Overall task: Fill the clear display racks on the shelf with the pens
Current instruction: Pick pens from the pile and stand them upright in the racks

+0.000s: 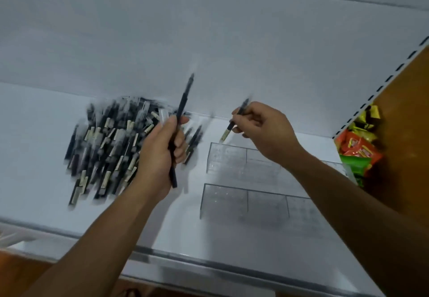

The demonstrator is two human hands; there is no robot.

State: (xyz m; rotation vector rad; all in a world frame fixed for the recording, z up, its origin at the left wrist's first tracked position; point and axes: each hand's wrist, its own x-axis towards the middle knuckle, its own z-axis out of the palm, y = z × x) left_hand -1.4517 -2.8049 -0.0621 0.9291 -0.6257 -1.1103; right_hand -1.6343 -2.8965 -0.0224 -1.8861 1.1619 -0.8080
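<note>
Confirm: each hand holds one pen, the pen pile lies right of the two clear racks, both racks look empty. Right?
Wrong side. The head view shows the pen pile lying left of the far rack and near rack, not right. Otherwise yes: the left hand grips one pen, the right hand pinches a second pen, both racks look empty.

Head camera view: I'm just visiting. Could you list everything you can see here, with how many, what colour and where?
shelf: one, white, across the view.
pen pile: many pens, black with pale labels, left on the shelf.
racks: two, clear, right of the pile; far rack behind near rack.
snack packets: several, orange, green and yellow, far right.
long pen: one, black, held upright.
labelled pen: one, black, pale end, above the far rack.
left hand: grips the long pen.
right hand: pinches the labelled pen.
</note>
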